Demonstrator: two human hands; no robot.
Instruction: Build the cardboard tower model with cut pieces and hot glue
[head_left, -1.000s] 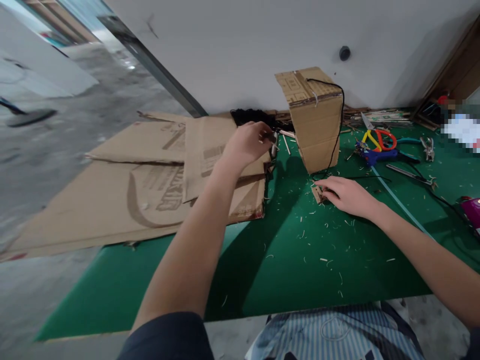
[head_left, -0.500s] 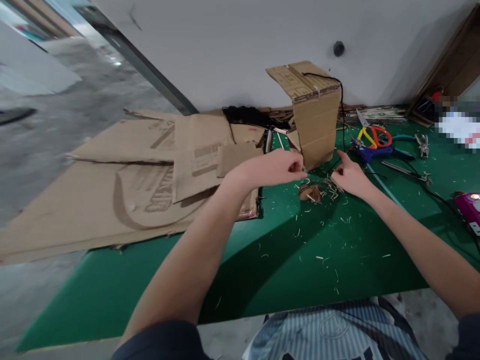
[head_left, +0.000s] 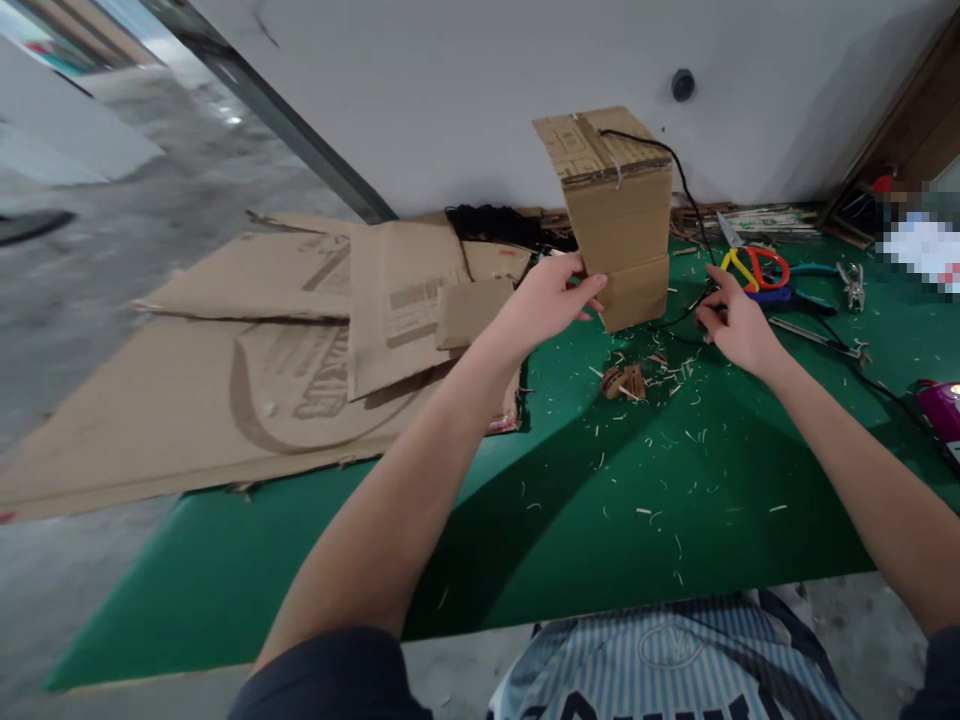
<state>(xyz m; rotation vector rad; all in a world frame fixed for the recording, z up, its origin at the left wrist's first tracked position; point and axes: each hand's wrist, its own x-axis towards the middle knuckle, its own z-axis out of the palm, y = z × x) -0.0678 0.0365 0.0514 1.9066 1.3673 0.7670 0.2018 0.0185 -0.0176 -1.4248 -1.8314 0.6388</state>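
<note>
A folded cardboard stand [head_left: 626, 225] rises upright on the green table, its top flap jutting toward the left. My left hand [head_left: 555, 297] grips its lower left edge, with the thumb on the front face. From the flap a black cord [head_left: 684, 175] curves down to my right hand [head_left: 739, 322]. The fingers of that hand are pinched on the cord, to the right of the stand. Small cardboard scraps [head_left: 624, 381] and pale shavings lie on the table in front of the stand.
Flat cardboard sheets [head_left: 292, 400] cover the left of the green table [head_left: 570, 560]. Scissors [head_left: 757, 268], pliers [head_left: 853, 285] and metal tweezers [head_left: 814, 337] lie at right, near a purple device [head_left: 941, 410]. A black string bundle [head_left: 495, 228] and thin sticks [head_left: 757, 222] lie along the wall.
My left hand has moved up and left and taken hold of the stand's edge. My right hand has moved right and up, drawing the cord outward. The stand has shifted slightly.
</note>
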